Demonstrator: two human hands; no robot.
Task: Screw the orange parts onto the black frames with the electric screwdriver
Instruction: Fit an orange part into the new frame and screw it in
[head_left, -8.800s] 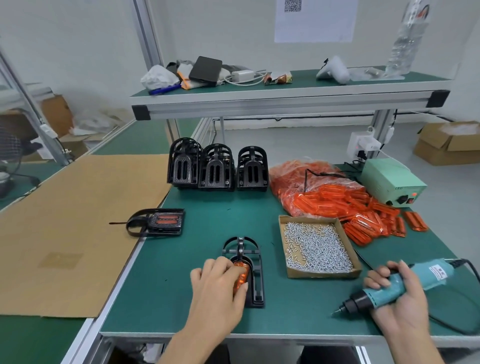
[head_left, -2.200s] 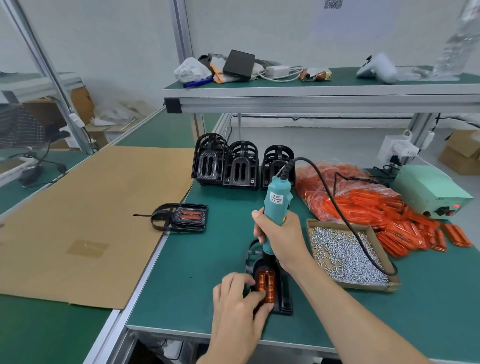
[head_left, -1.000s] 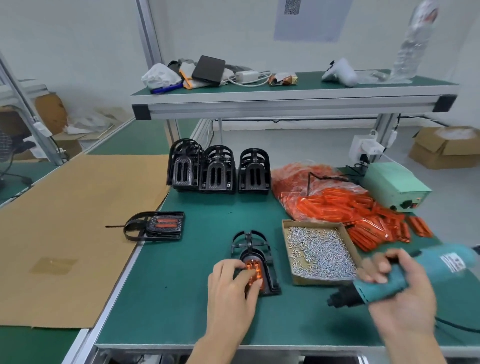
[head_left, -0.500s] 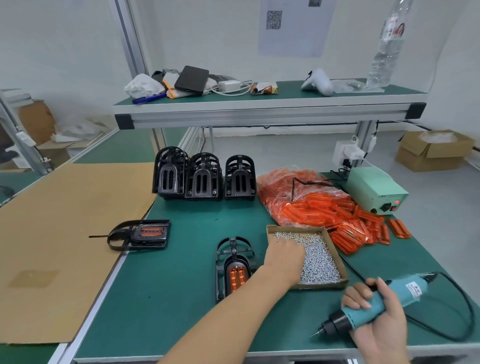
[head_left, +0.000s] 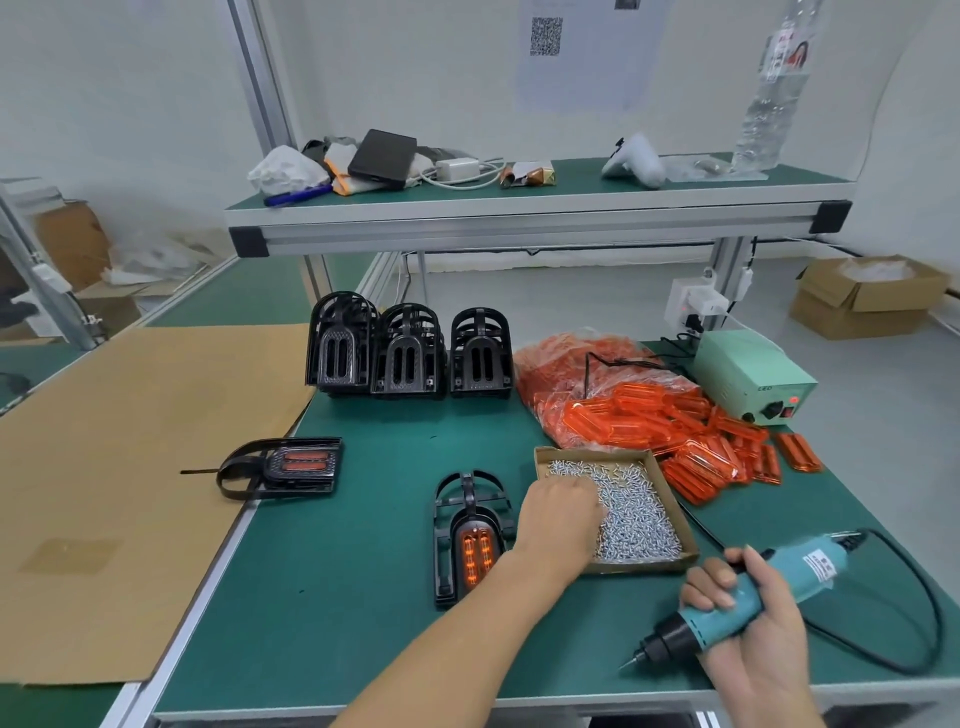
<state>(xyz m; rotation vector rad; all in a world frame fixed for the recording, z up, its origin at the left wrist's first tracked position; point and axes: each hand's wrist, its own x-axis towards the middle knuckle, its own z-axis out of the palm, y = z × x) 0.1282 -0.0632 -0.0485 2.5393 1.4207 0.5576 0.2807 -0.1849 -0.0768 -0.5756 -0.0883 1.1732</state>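
Note:
A black frame (head_left: 445, 540) lies flat near the table's front, with an orange part (head_left: 475, 553) seated in it. Just right of it is a shallow cardboard tray (head_left: 644, 565) full of small silver screws (head_left: 639, 512). My left hand (head_left: 561, 512) reaches over the tray's left side, fingertips down among the screws; they are hidden, so a pinched screw cannot be told. My right hand (head_left: 748, 629) grips the teal electric screwdriver (head_left: 808, 569) at the front right, its bit pointing left and down just above the mat.
Three stacks of black frames (head_left: 405, 353) stand at the back. A bag and heap of orange parts (head_left: 623, 410) lie beside a green power box (head_left: 748, 374). A finished frame (head_left: 285, 465) lies left, by a cardboard sheet (head_left: 130, 441). The tool's cable (head_left: 930, 597) loops right. A shelf (head_left: 519, 218) hangs overhead.
My left hand left the frame and went right into the screw tray, where it stays. My right hand brought the screwdriver down to the front right of the table.

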